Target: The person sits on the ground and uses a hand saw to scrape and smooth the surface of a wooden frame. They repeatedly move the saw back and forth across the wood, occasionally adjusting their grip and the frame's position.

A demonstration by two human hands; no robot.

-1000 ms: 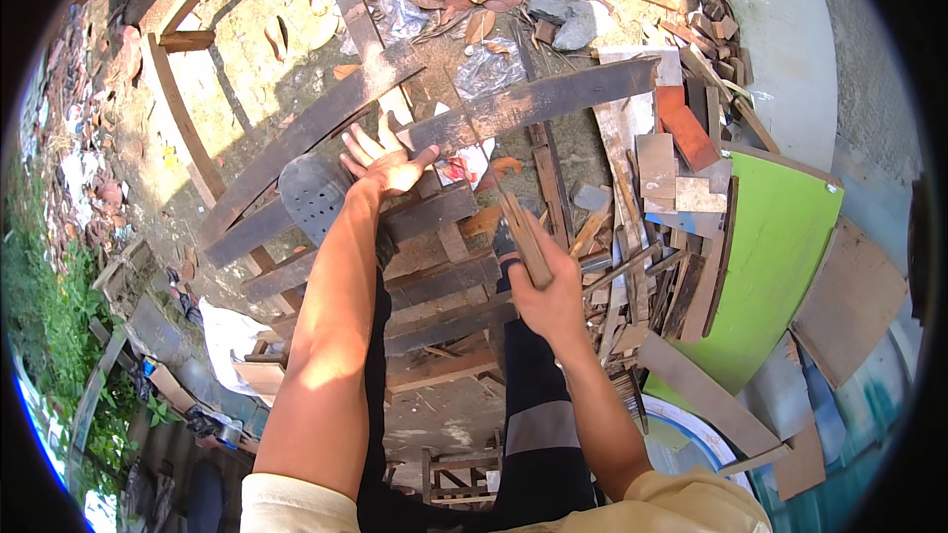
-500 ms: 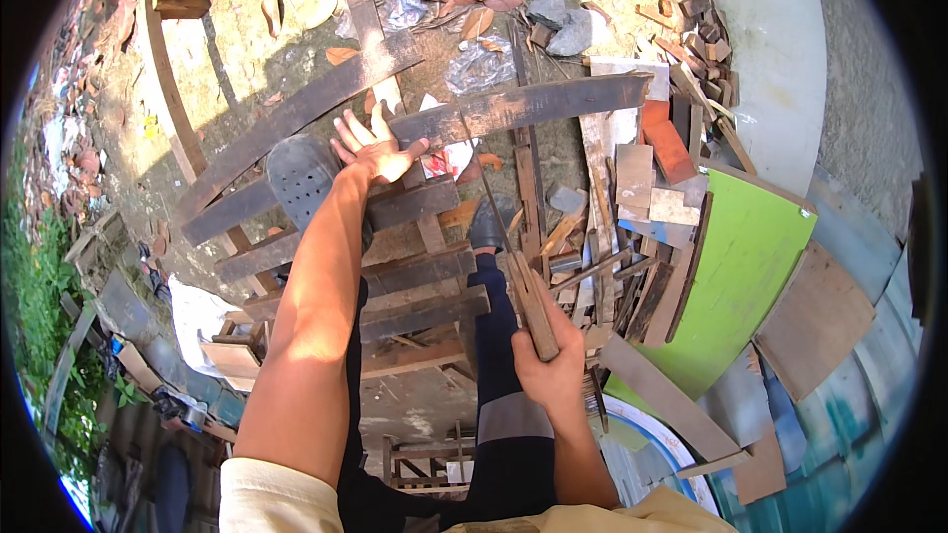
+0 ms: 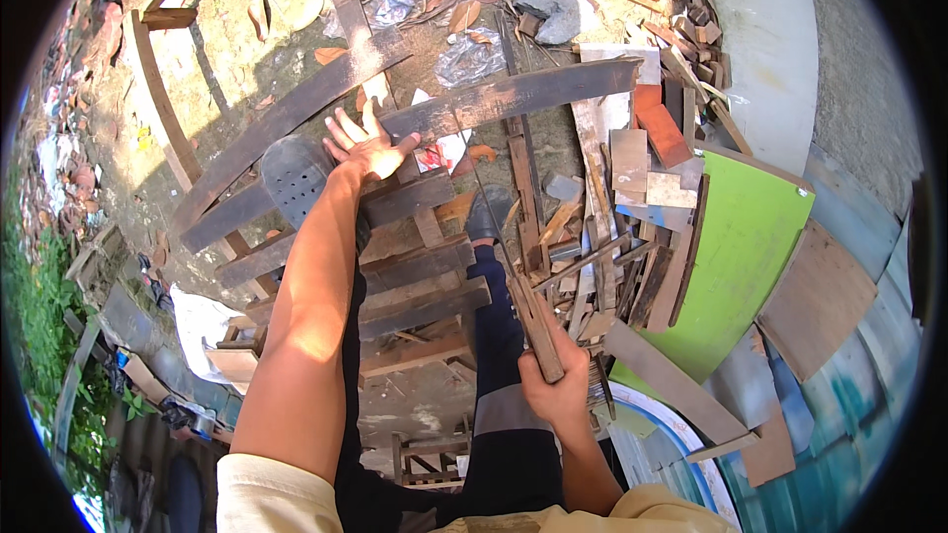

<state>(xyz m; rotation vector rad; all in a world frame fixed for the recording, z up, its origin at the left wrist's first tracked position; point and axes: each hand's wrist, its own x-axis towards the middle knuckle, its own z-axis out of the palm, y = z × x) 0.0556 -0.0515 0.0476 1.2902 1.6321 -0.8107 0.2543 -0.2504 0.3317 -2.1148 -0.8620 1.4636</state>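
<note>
A handsaw [image 3: 534, 324] with a long wooden handle is gripped in my right hand [image 3: 555, 387], fingers wrapped round the handle. Its thin blade slants up and away, the far end meeting the edge of a dark, weathered plank [image 3: 533, 92]. My left hand [image 3: 365, 151] lies on that plank to the left of the blade, fingers spread and pressing down. Beside this hand, my left foot in a dark perforated clog [image 3: 296, 178] stands on the wood. The plank rests across a slatted wooden frame [image 3: 420, 304], and its right end sticks out past the slats.
Wood offcuts [image 3: 632, 163] are heaped on the right beside a green panel [image 3: 741, 257] and a pale curved sheet [image 3: 760, 49]. Dry leaves and a crumpled clear plastic bag [image 3: 468, 61] lie on the ground ahead. My right foot [image 3: 490, 213] stands below the plank.
My right hand has drawn the saw slightly back toward me and to the right. My left hand keeps its place on the plank; the whole view has shifted a little.
</note>
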